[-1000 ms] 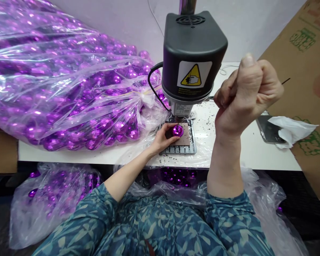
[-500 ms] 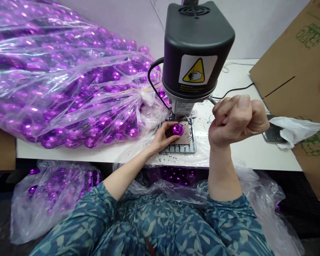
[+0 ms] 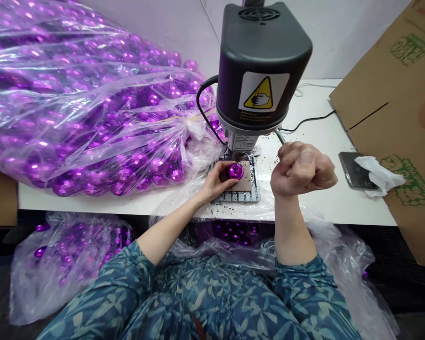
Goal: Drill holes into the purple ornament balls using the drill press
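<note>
Between the thumb and fingers of my left hand (image 3: 215, 181) is a shiny purple faceted ball (image 3: 235, 171), resting on a brown board (image 3: 245, 182) over the metal base plate (image 3: 255, 194). Right above the ball is the lower end of a black bench drill press (image 3: 264, 61), which carries a yellow warning label. My right hand (image 3: 302, 169) is closed around the drill press lever (image 3: 280, 136); only a short metal length of it shows above the fist. Dark shavings lie scattered about the base.
A big clear bag of purple balls (image 3: 92, 118) covers the table's left side. To the right are a phone (image 3: 354, 171), a white tissue (image 3: 380, 174) and a cardboard box (image 3: 393, 118). Another plastic bag of balls (image 3: 71, 264) hangs below the table's front edge (image 3: 92, 204).
My right hand has come lower and slightly left with the lever, more of which now shows. My left hand keeps the ball in the same spot.
</note>
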The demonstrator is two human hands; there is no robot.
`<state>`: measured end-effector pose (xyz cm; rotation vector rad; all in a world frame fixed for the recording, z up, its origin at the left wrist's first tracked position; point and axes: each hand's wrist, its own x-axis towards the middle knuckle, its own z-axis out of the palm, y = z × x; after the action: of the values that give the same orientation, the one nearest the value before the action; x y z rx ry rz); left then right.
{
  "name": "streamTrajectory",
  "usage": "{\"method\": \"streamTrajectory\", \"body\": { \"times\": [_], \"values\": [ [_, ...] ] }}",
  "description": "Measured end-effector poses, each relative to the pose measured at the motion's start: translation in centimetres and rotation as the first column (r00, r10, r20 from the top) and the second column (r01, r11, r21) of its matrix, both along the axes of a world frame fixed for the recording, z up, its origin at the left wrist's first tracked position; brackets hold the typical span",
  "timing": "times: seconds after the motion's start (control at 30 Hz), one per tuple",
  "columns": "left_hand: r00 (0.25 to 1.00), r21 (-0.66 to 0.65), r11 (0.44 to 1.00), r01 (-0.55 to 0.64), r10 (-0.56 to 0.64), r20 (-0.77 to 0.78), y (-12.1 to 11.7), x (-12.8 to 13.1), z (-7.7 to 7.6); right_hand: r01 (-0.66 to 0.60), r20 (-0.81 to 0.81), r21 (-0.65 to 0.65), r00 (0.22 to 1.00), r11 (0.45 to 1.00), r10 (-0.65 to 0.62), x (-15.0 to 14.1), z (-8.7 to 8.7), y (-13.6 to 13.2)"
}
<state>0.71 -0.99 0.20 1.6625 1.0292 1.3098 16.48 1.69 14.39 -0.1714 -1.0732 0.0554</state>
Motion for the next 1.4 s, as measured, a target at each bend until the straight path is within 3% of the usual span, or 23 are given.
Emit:
{"method": "streamTrajectory", "body": {
  "times": [0.13,0.23,0.37,0.43,0.53,0.6,0.67,0.73,0.8,0.83,0.9,0.97,1.03,1.13,1.17,1.23,1.4],
  "values": [
    [1.0,0.018,1.0,0.008,-0.008,0.016,0.0,0.0,-0.2,0.089,0.056,0.006,0.994,0.996,-0.089,0.2,-0.7,0.0],
    [1.0,0.024,1.0,-0.004,0.004,0.003,0.0,0.1,-0.2,0.106,0.075,-0.066,0.992,0.992,-0.101,0.2,-0.1,-0.5],
    [0.999,0.048,0.998,-0.029,0.03,-0.015,0.1,0.1,-0.2,0.045,0.056,-0.232,0.998,0.972,-0.033,0.0,3.8,-0.6],
    [0.997,0.083,0.994,-0.077,0.079,-0.023,-0.1,0.2,0.1,-0.037,0.069,-0.437,0.995,0.899,0.074,0.0,6.2,-0.1],
    [0.98,0.195,0.968,-0.159,0.179,-0.091,-1.9,0.0,0.9,-0.114,0.059,-0.49,0.985,0.864,0.164,0.1,8.5,1.1],
    [0.978,0.287,0.954,-0.082,0.133,-0.163,-4.2,-0.2,1.4,-0.138,0.043,-0.487,0.982,0.862,0.181,0.1,8.9,1.8],
    [0.962,0.331,0.936,0.116,-0.023,-0.272,-7.0,-0.4,1.7,-0.145,0.034,-0.472,0.983,0.87,0.182,0.1,8.8,2.0],
    [0.899,0.312,0.902,0.299,-0.157,-0.409,-9.4,-0.9,1.6,-0.159,0.024,-0.456,0.981,0.876,0.19,0.1,8.6,1.9],
    [0.85,0.296,0.882,0.368,-0.189,-0.491,-10.4,-1.7,1.2,-0.177,-0.002,-0.448,0.98,0.876,0.197,0.0,8.5,1.7],
    [0.857,0.313,0.885,0.345,-0.161,-0.49,-10.2,-2.4,1.1,-0.18,-0.009,-0.447,0.98,0.876,0.197,0.0,8.5,1.5],
    [0.904,0.362,0.914,0.184,-0.012,-0.428,-8.2,-4.1,1.0,-0.177,-0.01,-0.453,0.981,0.874,0.194,-0.1,8.6,1.3],
    [0.88,0.343,0.937,-0.067,0.218,-0.423,-4.4,-5.9,1.4,-0.163,0.002,-0.478,0.982,0.863,0.187,-0.1,8.7,1.2],
    [0.735,0.259,0.94,-0.223,0.336,-0.589,0.1,-7.4,2.2,-0.156,0.003,-0.499,0.983,0.852,0.181,-0.1,8.8,1.0],
    [0.424,0.124,0.934,-0.334,0.266,-0.866,6.1,-8.2,3.6,-0.15,0.002,-0.506,0.985,0.849,0.175,0.0,8.7,0.9],
    [0.349,0.11,0.924,-0.366,0.246,-0.905,7.6,-8.1,4.0,-0.148,0.008,-0.503,0.984,0.851,0.176,0.0,8.7,0.8],
    [0.276,0.117,0.911,-0.395,0.239,-0.931,9.9,-7.8,4.6,-0.142,0.032,-0.494,0.983,0.858,0.181,0.1,8.7,0.7],
    [0.325,0.125,0.963,-0.238,0.2,-0.924,12.9,-7.2,4.8,-0.133,0.046,-0.477,0.983,0.869,0.175,0.1,8.5,0.6]
  ]
}}
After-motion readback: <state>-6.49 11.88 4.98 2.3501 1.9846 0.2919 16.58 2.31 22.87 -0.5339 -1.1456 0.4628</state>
